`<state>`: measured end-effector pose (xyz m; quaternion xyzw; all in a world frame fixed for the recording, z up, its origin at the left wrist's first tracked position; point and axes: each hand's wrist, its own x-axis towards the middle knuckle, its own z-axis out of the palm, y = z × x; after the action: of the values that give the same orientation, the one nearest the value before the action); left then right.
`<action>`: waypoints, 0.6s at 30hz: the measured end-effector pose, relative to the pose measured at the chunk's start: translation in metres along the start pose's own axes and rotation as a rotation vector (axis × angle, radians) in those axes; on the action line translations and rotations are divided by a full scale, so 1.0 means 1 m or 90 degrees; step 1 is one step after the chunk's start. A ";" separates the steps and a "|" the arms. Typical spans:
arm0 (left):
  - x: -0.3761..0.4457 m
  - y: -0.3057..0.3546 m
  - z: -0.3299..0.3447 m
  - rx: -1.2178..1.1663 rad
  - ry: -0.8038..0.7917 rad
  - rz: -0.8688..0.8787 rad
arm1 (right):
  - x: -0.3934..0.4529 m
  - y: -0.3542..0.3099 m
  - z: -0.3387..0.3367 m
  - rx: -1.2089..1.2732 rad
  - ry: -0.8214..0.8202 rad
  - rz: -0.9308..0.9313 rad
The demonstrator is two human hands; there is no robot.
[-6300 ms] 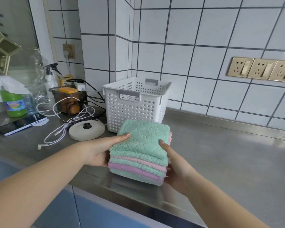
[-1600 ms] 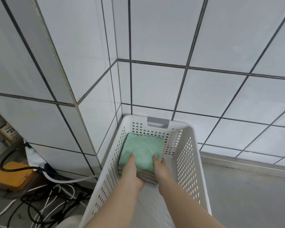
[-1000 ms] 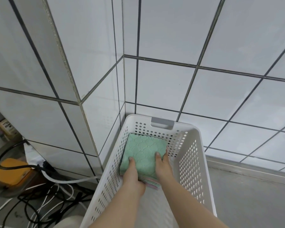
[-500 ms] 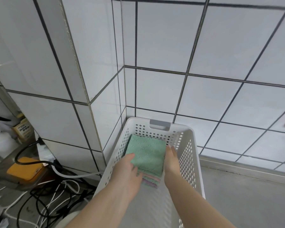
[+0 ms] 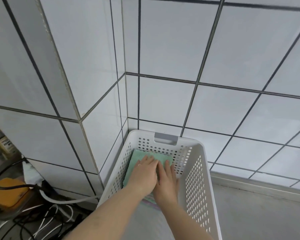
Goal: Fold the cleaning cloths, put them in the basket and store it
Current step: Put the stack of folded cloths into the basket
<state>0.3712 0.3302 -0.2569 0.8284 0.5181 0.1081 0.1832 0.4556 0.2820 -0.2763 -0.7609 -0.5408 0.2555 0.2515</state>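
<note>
Left hand (image 5: 143, 176): reached down into white perforated basket (image 5: 197, 179), palm down, fingers (image 5: 146, 161) straight and together, laid flat on top of stacked cleaning cloths (image 5: 137, 157); nothing gripped. Right hand (image 5: 166, 179): just beside, same flat pose, touching the left along the inner edge. Cloths: beneath both palms, at basket's far end. Basket: on steel table (image 5: 258, 215), in tiled corner.

Both hands flat, side by side

The left hand (image 5: 144, 175) and right hand (image 5: 166, 181) reach forward with bare forearms, palms down, fingers straight and close together, the two hands touching.
</note>
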 end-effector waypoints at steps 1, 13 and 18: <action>0.000 -0.004 0.006 -0.005 -0.006 -0.017 | 0.001 0.001 0.002 0.003 -0.003 0.016; -0.004 -0.029 0.033 0.008 0.039 -0.114 | 0.006 0.016 0.013 0.078 -0.014 0.098; 0.003 -0.021 0.015 -0.115 -0.010 -0.149 | 0.007 0.010 0.000 0.149 0.010 0.091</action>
<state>0.3608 0.3384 -0.2790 0.7434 0.5980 0.1257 0.2720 0.4640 0.2855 -0.2839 -0.7649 -0.4495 0.3281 0.3243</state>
